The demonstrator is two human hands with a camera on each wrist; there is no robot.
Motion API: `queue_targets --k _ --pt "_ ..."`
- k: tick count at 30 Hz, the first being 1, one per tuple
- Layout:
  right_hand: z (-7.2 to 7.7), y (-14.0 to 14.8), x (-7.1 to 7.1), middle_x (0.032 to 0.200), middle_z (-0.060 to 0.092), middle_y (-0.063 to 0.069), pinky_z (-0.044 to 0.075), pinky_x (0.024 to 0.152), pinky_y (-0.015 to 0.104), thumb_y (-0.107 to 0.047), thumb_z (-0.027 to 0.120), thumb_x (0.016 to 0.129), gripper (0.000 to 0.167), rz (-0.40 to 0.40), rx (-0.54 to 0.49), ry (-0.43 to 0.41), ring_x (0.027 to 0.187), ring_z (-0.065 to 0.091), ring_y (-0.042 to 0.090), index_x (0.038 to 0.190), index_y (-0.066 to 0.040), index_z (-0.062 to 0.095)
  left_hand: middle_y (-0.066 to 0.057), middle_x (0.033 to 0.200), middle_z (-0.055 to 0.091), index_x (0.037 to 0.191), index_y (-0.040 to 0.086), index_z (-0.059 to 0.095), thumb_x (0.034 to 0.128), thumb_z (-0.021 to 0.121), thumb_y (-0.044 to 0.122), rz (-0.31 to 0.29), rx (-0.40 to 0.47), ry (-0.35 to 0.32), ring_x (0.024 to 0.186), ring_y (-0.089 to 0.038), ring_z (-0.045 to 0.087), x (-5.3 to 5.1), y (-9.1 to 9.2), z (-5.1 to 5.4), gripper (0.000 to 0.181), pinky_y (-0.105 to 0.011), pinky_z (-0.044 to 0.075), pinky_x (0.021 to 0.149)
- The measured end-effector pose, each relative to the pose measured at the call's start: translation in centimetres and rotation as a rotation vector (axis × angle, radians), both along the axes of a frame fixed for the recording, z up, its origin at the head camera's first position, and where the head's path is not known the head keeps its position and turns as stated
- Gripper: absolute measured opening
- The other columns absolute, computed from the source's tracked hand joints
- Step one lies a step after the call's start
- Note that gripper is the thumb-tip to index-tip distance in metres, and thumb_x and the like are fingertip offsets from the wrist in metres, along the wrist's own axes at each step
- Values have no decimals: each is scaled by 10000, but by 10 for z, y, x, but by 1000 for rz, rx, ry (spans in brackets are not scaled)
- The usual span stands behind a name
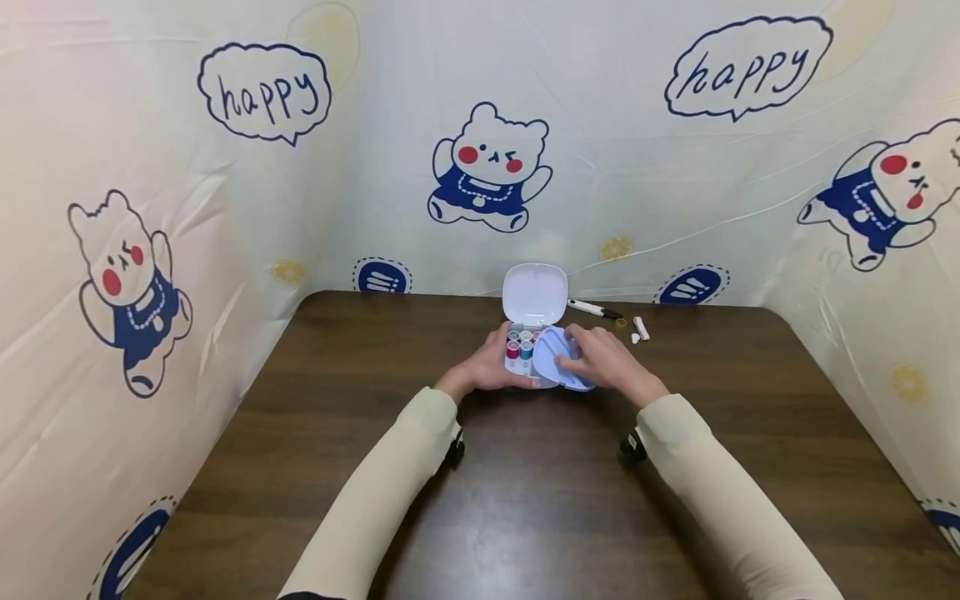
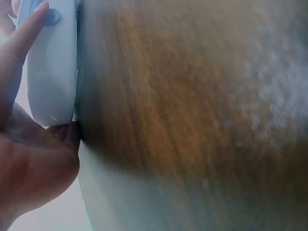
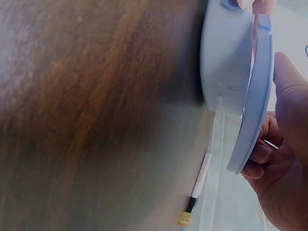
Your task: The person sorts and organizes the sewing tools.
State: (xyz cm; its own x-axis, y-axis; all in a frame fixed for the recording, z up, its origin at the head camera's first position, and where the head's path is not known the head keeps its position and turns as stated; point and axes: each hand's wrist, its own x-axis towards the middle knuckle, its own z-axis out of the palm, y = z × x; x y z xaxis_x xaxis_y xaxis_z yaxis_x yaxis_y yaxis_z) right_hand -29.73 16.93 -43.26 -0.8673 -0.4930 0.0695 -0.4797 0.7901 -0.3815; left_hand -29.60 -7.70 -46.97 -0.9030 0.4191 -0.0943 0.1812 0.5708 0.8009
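A white sewing box (image 1: 517, 367) stands on the table with its lid (image 1: 535, 293) raised at the back. Several thread spools (image 1: 513, 350), red and teal among them, show in its left part. My left hand (image 1: 487, 364) grips the box's left side, its thumb along the front wall (image 2: 53, 77) near a round blue button. A pale blue flat tray (image 1: 553, 350) lies tilted over the right part of the box and juts past its edge. My right hand (image 1: 606, 360) holds this tray, thumb on its upper face and fingers at the far edge (image 3: 252, 166).
Behind my right hand lies a white pen-like tool (image 1: 592, 308) with a black end, and a gold ring-shaped piece (image 1: 620, 322) by its tip. A small pink-and-white piece (image 1: 641, 328) and a white bit (image 1: 635, 339) lie farther right. A printed cloth hangs behind the table.
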Motion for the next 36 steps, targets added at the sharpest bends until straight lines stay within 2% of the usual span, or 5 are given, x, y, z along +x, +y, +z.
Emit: queue_targets --k 7,14,21,31,36 --pt "-3 -3 -2 713 547 29 408 592 318 -361 729 933 485 -15 3 47 652 526 196 1235 4 625 -146 1504 298 1602 139 99 715 936 412 3 -14 3 1304 -269 381 -8 0 -9 1250 -424 362 1132" --pt "-6 -9 -7 655 513 11 378 559 310 -377 723 924 460 -8 38 116 608 499 186 1167 5 645 -134 1521 277 1610 162 75 709 933 443 6 -19 -25 1314 -264 376 -10 0 -10 1275 -433 360 1143" --pt "-9 -13 -10 603 456 0 338 521 322 -325 731 910 358 26 3 188 558 454 186 1038 -3 641 -147 1491 320 1609 144 101 707 936 422 2 -15 26 1295 -260 395 -8 0 -12 1260 -421 382 1113" --pt "-8 -24 -15 631 490 -9 390 550 324 -361 699 931 438 71 44 193 597 483 172 1152 14 658 -142 1494 353 1609 143 124 684 939 457 18 -27 38 1301 -266 417 -5 -2 -9 1272 -442 386 1114" --pt "-8 -28 -17 654 517 -4 411 556 327 -385 685 936 491 95 63 234 606 494 175 1217 17 653 -142 1488 370 1602 129 134 700 932 446 23 -29 56 1302 -258 423 -4 -1 -8 1245 -437 382 1111"
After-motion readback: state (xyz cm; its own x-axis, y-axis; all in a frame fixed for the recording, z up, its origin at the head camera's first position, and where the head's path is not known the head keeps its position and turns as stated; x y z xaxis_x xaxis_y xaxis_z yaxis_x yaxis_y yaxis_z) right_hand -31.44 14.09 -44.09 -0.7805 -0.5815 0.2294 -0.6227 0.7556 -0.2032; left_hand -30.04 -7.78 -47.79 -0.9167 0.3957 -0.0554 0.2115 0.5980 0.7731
